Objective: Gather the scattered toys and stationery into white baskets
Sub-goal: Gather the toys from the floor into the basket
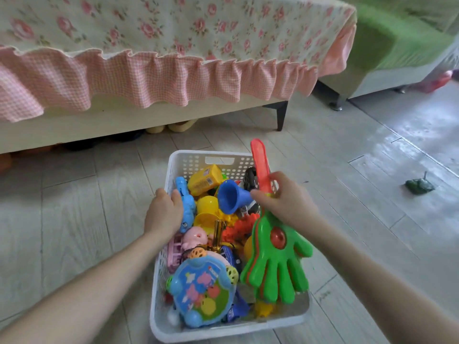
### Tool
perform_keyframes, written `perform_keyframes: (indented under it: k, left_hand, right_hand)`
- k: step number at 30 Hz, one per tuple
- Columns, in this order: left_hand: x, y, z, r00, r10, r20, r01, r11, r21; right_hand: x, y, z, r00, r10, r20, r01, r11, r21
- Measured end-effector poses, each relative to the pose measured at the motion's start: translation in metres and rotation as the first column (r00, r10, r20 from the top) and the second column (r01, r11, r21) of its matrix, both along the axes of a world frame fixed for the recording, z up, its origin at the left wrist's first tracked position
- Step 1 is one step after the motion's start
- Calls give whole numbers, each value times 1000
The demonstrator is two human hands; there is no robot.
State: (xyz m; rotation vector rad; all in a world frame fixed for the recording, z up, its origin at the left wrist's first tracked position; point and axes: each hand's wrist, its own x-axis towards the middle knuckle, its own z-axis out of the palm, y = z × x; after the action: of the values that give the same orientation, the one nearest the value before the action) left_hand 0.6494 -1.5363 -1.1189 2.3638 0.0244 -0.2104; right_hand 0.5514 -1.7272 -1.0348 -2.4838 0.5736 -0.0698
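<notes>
A white perforated basket (191, 162) stands on the floor, heaped with several plastic toys. My left hand (162, 211) grips the basket's left rim beside a blue elephant toy (186, 207). My right hand (285, 198) pinches the red handle of a green hand-shaped clapper (277, 259), which lies across the basket's right side with its palm over the near corner. A blue funnel-shaped horn (232, 196), a yellow box (205, 180), a pink pig (195, 238) and a blue toy tambourine (202, 291) lie inside.
A small dark green toy tank (419, 186) lies on the wooden floor at the right. A bed with a floral cover and pink frill (154, 78) stands behind the basket, slippers (171, 126) under it. A green-covered sofa (387, 48) is at the back right.
</notes>
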Motion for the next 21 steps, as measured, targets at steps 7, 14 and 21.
perform_keyframes:
  k: [7,14,21]
  left_hand:
    - [2,0,-2,1000,12,1,-12,1000,-20]
    - [2,1,-6,1000,22,10,-21,999,-47]
    - [4,3,-5,1000,3,-5,-4,998,-66]
  right_hand:
    - [-1,33,-39,979,113,-168,-132,986,-106]
    - [2,40,-43,964,147,-221,-202,946,-252]
    - [16,62,-39,949,266,-171,-313,873,-374]
